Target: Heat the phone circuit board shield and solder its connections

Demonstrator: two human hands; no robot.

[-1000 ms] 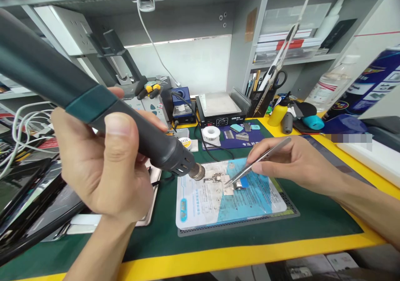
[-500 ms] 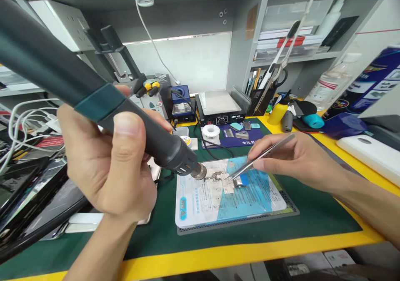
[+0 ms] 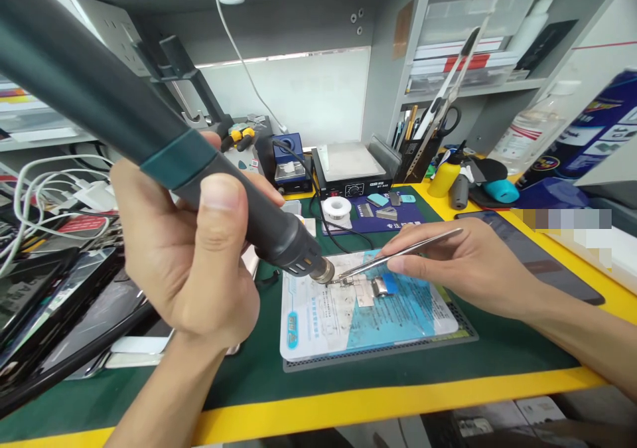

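My left hand [image 3: 199,255] is wrapped round the dark handle of a hot air gun [image 3: 253,216], its metal nozzle tilted down to the right. Close by the nozzle lies a small electronic part [image 3: 347,281] with a flat piece and a metallic, blue-ended flex cable [image 3: 382,287]. Between thumb and fingers, my right hand [image 3: 442,262] pinches metal tweezers [image 3: 413,247]. The tweezer tips are at the small part beside the nozzle; whether they grip it I cannot tell. Beneath is a white and blue printed pad [image 3: 318,332].
Phones [image 3: 84,302] are piled at the left beside white cables [image 3: 54,176]. Behind the pad stand a solder spool [image 3: 337,208] and a heating plate [image 3: 353,162]. A dark phone [image 3: 542,252] lies right, under my forearm's far side. Bottles [image 3: 535,129] stand at the back right.
My right hand and the tweezers have moved left, bringing the tips from the flat piece to the part near the nozzle. My left hand and the hot air gun have shifted slightly right.
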